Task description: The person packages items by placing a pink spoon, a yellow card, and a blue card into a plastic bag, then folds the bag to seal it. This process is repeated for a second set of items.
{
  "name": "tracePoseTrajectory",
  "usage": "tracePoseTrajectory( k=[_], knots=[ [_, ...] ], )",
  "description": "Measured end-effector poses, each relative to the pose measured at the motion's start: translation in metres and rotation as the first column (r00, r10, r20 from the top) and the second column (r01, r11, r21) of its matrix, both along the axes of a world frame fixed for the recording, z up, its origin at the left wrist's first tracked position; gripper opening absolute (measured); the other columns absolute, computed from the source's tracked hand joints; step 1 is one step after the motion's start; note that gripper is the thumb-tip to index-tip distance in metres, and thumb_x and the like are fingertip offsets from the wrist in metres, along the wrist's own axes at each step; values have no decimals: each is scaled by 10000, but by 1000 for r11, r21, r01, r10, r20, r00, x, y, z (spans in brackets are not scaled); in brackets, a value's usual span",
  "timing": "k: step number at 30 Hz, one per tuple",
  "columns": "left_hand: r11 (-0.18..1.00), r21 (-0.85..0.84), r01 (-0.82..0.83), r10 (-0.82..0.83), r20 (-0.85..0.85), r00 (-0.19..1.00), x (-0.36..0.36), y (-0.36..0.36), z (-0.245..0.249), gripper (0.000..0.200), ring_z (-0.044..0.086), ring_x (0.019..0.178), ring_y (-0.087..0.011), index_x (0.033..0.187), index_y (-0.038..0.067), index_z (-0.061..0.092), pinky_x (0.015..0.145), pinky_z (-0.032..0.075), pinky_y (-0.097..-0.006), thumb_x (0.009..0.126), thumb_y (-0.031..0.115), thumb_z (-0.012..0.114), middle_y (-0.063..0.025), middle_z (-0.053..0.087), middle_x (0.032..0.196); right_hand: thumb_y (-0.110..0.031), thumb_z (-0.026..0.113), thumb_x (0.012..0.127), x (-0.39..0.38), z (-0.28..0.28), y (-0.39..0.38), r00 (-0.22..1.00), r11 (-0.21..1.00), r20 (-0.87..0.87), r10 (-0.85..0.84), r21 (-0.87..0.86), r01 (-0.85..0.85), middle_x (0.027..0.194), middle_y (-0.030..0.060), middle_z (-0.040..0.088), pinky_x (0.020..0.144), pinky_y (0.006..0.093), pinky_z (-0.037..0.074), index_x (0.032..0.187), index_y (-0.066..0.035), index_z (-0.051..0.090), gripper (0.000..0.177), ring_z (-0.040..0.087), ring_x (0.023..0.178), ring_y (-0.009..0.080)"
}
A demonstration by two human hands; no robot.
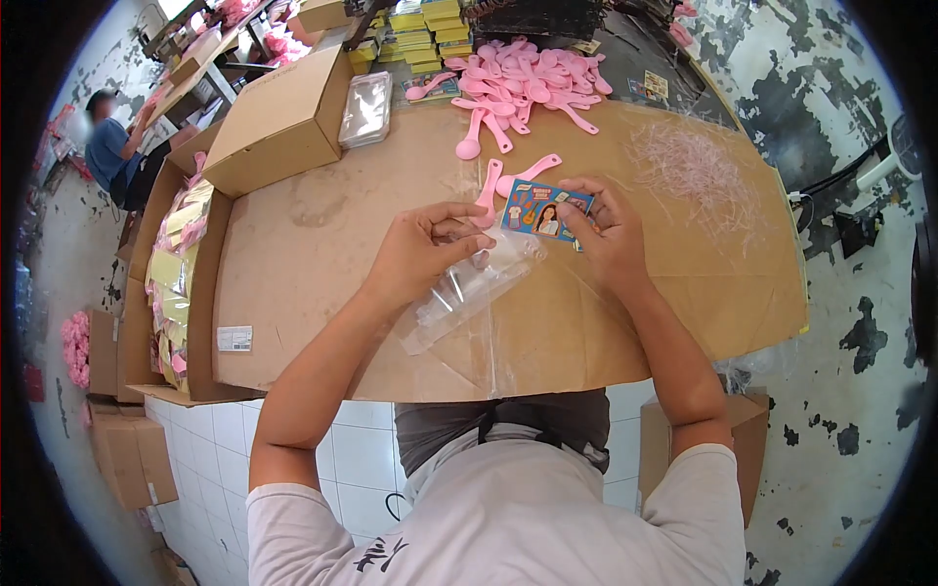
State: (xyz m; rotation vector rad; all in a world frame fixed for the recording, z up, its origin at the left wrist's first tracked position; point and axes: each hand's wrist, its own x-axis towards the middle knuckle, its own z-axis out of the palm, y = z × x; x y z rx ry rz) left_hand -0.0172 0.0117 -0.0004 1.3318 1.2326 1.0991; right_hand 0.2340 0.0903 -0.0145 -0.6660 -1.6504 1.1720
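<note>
My left hand (425, 246) is closed, thumb against fingers, at the mouth of a clear plastic bag (469, 293) that hangs down over the cardboard. A pink spoon (489, 191) stands up just beyond its fingertips; whether the fingers touch it I cannot tell. In my right hand (608, 232) a blue printed card (535, 209) is pinched between thumb and fingers, above the bag's right end. Behind the card lies another pink spoon (535, 172). A large pile of pink spoons (528, 78) spreads over the far side of the table.
An open box (223, 283) of packed cards stands at the left, beside a closed carton (278, 117) and a clear packet (366, 107). Thin plastic strips (694, 166) lie at the right. Yellow stacks (420, 44) are at the back. A seated person (109, 151) is far left.
</note>
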Motion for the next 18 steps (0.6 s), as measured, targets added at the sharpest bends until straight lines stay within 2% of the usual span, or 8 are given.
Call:
tracePoseTrajectory(
  k=[3, 6, 10, 15, 18],
  knots=[
    [996, -62, 57, -46, 168, 985, -1, 2, -10, 299, 749, 850, -151, 1243, -41, 669, 733, 566, -259, 983, 104, 700, -104, 767, 982, -33, 659, 992, 1, 0, 1, 1000, 1000, 3, -6, -27, 7, 1130, 49, 665, 875, 276, 532, 1255, -8, 616, 268, 640, 1003, 100],
    [988, -150, 39, -33, 43, 999, 4, -2, 6, 275, 754, 846, -169, 1209, -36, 683, 745, 580, -274, 1008, 151, 679, -103, 763, 980, 1, 644, 993, 3, -2, 2, 998, 1000, 59, 11, -22, -9, 1173, 79, 667, 899, 285, 549, 1258, 15, 603, 269, 657, 1040, 120],
    [992, -115, 51, -45, 58, 997, 1, 1, -5, 268, 755, 835, -176, 1160, -45, 703, 743, 593, -282, 1019, 181, 674, -105, 763, 979, 15, 635, 996, 2, -6, 4, 997, 999, 74, 2, 38, -4, 1193, 96, 668, 905, 287, 558, 1266, 25, 593, 274, 666, 1056, 128],
    [988, -142, 62, -61, 11, 998, 0, -1, -5, 245, 752, 824, -173, 1098, -64, 716, 748, 595, -285, 1005, 162, 694, -112, 759, 959, -27, 653, 996, 3, -1, 1, 998, 999, -57, -19, -31, 17, 1173, 71, 676, 924, 292, 537, 1253, -9, 608, 262, 652, 1073, 115],
    [993, -100, 67, -56, 106, 993, 0, 1, -11, 223, 749, 816, -170, 1081, -65, 713, 743, 593, -287, 991, 138, 708, -120, 758, 953, -13, 652, 993, 1, 0, -1, 997, 1000, -81, -12, -27, 10, 1168, 77, 680, 921, 296, 545, 1259, -6, 602, 272, 661, 1065, 121]
  ],
)
